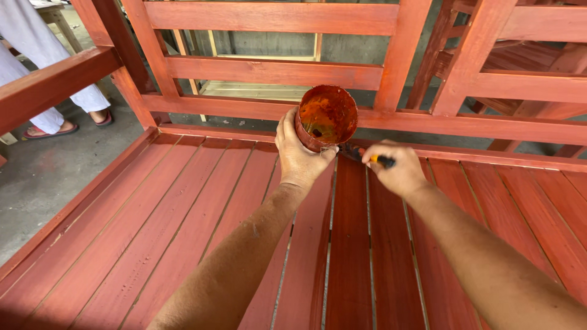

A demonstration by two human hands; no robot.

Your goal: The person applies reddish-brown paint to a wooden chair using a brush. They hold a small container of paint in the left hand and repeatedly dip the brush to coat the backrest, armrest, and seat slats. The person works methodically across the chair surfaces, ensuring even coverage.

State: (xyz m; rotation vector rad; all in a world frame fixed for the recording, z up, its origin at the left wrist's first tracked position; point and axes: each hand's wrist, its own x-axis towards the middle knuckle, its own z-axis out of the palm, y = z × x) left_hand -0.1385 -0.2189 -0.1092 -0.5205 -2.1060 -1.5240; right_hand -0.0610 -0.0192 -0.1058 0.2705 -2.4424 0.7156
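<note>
Above the slatted seat of a red-stained wooden bench frame point(183, 201), the person's two bare hands meet near the back rail. The left hand point(298, 153) is wrapped around the lower side of a round, stain-smeared can point(326, 116), fingers curled firm against its wall; the can is tilted so its open mouth faces the camera, showing orange-red stain coating the inside with a small dark patch near the bottom. The right hand point(396, 171) is closed in a fist-like grip around a brush with an orange handle point(384, 161), whose dark head point(351, 151) points left and lies just beside the base of the can, close over the seat slats; whether the bristles touch the wood cannot be told. Both forearms reach in from the lower edge of the view, the left one crossing the middle slats, the right one coming from the lower right corner. Behind the hands run the bench's horizontal back rails point(272, 72), stained the same red, and a second red-stained frame point(520, 79) stands at the upper right. At the upper left, on the grey concrete floor point(43, 171), another person's legs in pale trousers point(36, 55) and sandalled feet point(52, 129) stand well apart from the work
</note>
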